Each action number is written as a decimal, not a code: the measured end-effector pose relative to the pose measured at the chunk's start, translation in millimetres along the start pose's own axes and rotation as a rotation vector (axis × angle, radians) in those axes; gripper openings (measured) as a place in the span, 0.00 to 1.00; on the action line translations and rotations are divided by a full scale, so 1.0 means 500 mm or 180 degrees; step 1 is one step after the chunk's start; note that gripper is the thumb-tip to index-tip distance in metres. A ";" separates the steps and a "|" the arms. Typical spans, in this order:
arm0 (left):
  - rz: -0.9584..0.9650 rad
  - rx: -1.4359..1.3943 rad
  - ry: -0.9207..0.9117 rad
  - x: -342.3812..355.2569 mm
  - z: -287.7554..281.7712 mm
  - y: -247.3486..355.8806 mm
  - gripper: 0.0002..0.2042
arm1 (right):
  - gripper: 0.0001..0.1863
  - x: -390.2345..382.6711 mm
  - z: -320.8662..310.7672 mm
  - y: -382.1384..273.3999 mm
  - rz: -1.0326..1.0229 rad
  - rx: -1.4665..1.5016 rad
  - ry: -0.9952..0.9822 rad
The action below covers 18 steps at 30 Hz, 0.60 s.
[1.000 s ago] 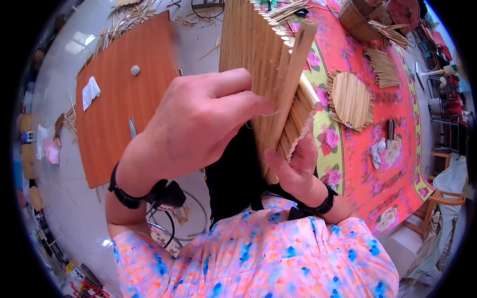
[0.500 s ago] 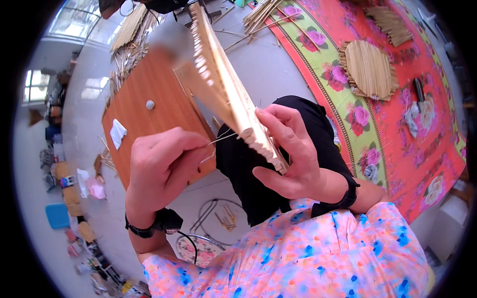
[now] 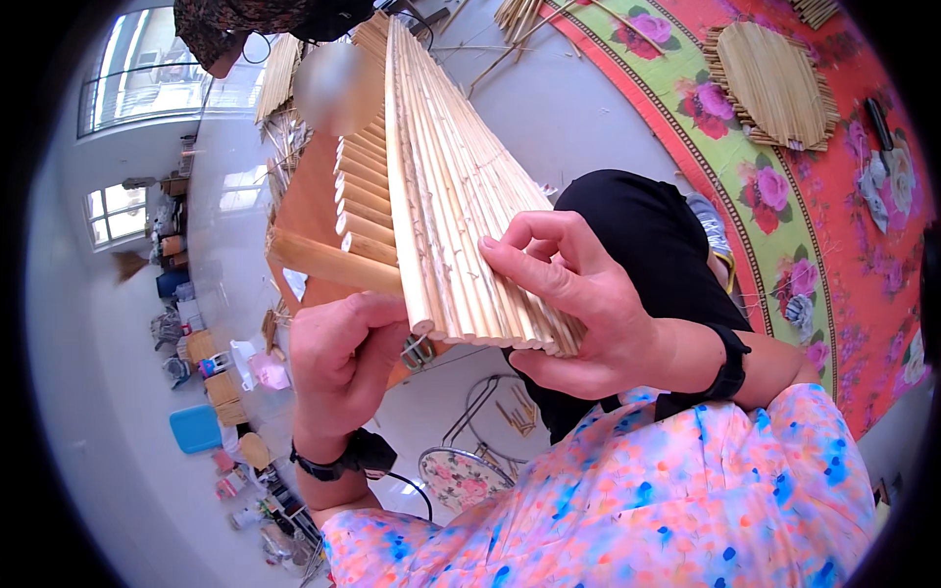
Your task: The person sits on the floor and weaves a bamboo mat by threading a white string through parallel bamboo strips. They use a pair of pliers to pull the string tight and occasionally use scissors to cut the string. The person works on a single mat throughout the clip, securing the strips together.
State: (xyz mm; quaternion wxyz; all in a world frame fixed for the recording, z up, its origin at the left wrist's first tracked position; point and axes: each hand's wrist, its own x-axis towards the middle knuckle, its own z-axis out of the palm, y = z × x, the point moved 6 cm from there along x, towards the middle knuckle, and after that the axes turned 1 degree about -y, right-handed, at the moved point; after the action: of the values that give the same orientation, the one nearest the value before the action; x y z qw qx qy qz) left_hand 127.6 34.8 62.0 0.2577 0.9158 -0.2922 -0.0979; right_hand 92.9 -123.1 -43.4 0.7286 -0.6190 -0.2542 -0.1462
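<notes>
A panel of pale, reed-like sticks point(image 3: 461, 216) lashed side by side is held up before me, reaching away to the top of the view. My right hand point(image 3: 588, 304) grips its near right part, with fingers over the upper face and the thumb by the near edge. My left hand point(image 3: 348, 358) is closed in a pinch at the panel's near left corner; what its fingertips hold is hidden. Left of the panel, a row of stick ends point(image 3: 363, 201) sticks out beneath it, and a thicker crosswise stick point(image 3: 328, 263) runs under its edge.
A brown wooden table point(image 3: 304, 196) stands behind the panel. An oval stick mat point(image 3: 769, 83) and a black-handled tool point(image 3: 878, 122) lie on the red floral cloth point(image 3: 843, 235) at right. A floral-seated stool point(image 3: 466, 478) is below. Another person's dark sleeve point(image 3: 235, 29) shows at the top left.
The panel has turned from nearly edge-on to show its broad upper face. My left hand, which was pulling a thin pale string beside it, has come against its near left corner.
</notes>
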 end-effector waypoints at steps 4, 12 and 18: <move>-0.0008 -0.0001 0.0240 -0.013 0.009 -0.002 0.03 | 0.40 -0.003 0.000 0.006 0.0093 0.0149 -0.0004; 0.0231 0.0044 0.0475 -0.015 0.020 -0.002 0.04 | 0.40 -0.004 0.002 0.010 0.0139 0.0268 0.0032; 0.0372 0.0197 0.0517 -0.014 0.022 0.000 0.05 | 0.39 -0.004 0.003 0.010 0.0167 0.0252 0.0028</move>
State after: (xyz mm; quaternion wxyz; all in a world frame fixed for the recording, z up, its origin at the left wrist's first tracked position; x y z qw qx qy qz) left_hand 118.5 34.3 52.8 0.2574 0.9096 -0.3262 0.0009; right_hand 93.4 -120.9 -48.6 0.7572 -0.5955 -0.2403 -0.1196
